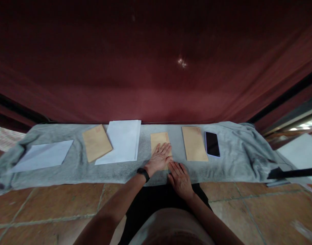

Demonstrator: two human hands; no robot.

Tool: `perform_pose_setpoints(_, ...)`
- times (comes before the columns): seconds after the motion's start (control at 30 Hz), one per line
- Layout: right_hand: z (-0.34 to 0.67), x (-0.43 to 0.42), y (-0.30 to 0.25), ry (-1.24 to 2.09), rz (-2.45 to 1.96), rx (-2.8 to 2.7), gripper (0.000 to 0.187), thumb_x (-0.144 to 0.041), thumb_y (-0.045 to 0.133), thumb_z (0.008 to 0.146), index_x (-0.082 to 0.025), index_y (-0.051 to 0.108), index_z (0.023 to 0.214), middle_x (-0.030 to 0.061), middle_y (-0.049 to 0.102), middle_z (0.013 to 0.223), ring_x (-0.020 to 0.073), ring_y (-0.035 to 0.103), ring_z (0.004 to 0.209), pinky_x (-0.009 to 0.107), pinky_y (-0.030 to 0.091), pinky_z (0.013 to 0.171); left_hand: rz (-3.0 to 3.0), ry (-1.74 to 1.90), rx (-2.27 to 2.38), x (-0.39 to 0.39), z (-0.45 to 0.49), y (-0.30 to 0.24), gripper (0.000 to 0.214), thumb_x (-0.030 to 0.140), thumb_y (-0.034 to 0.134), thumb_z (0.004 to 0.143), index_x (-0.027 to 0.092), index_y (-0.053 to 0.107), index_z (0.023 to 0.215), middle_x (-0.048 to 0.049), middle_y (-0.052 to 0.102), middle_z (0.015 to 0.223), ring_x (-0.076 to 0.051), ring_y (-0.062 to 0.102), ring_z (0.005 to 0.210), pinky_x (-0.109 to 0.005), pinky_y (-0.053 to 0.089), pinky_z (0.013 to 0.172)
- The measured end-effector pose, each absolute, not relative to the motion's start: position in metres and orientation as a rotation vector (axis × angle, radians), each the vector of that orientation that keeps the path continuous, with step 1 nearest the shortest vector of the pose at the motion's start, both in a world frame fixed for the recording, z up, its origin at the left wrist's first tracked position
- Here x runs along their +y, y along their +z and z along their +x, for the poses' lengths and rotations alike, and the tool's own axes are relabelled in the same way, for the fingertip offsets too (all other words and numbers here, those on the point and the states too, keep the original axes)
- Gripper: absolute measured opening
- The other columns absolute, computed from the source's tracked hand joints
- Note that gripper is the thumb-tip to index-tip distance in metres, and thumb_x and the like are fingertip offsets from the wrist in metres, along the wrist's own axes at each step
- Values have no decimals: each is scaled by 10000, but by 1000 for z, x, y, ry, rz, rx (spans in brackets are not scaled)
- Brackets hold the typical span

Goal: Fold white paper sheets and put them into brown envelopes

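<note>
The right hand (180,178) is lying palm down, open and gripping nothing, its fingertips resting at the near right edge of a small brown envelope (159,139), while the left hand (159,157), black band (143,174) circling its wrist, is spreading flat across that envelope's lower part, likewise unclenched. The envelope is lying on a grey cloth (232,153), with a brown packet (195,144) and a phone (212,144) sitting to its right, and white sheets (124,139), an overlapping tan packet (97,143) and a separate white page (45,154) stretching leftward; beyond, a dark red surface (120,68) is rising
</note>
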State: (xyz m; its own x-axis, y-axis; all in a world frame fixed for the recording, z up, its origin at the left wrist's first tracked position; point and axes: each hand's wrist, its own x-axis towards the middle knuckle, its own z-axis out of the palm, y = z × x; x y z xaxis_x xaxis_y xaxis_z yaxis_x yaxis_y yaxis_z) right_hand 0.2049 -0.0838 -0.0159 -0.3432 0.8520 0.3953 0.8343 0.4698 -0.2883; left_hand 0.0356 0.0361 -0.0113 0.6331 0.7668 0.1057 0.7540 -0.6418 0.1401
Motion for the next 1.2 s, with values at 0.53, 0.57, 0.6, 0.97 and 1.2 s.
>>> perform_pose_setpoints(0.53,211,-85,-21,89,-1349,-2236,429,-199,431,1005,-166,518,1424,124,583,1448,243,487,1392,492,351,1192,2774,252,1195,-3,27,9,521,369,312,1063,179,383,1542,-91,322,1642,-228,208,1546,-488,101,1263)
perform_pose_setpoints(0.57,211,-85,-22,89,-1343,-2229,428,-193,429,1002,-167,519,1420,127,591,1439,246,495,1386,496,354,1189,2778,260,1182,-6,26,10,509,360,325,1061,196,394,1538,-83,327,1640,-225,212,1545,-486,106,1263)
perform_pose_setpoints(0.6,212,-85,-23,90,-1338,-2223,427,-189,427,1000,-166,520,1416,130,599,1428,248,503,1379,498,357,1185,2784,266,1169,-9,24,11,498,354,338,1059,215,404,1533,-73,331,1640,-221,217,1544,-483,110,1263)
perform_pose_setpoints(0.97,215,-85,-27,72,-1317,-2244,399,-183,438,996,-147,526,1383,141,600,1422,245,509,1369,483,364,1176,2842,185,1120,-44,12,17,578,420,335,1063,138,310,1568,-118,290,1652,-227,181,1553,-455,76,1267)
perform_pose_setpoints(1.2,215,-85,-26,87,-1332,-2241,381,-208,432,1008,-162,546,1368,138,600,1427,250,517,1364,486,373,1165,2830,163,1203,-66,4,11,634,477,371,1048,141,277,1578,-128,255,1661,-241,142,1560,-499,88,1268)
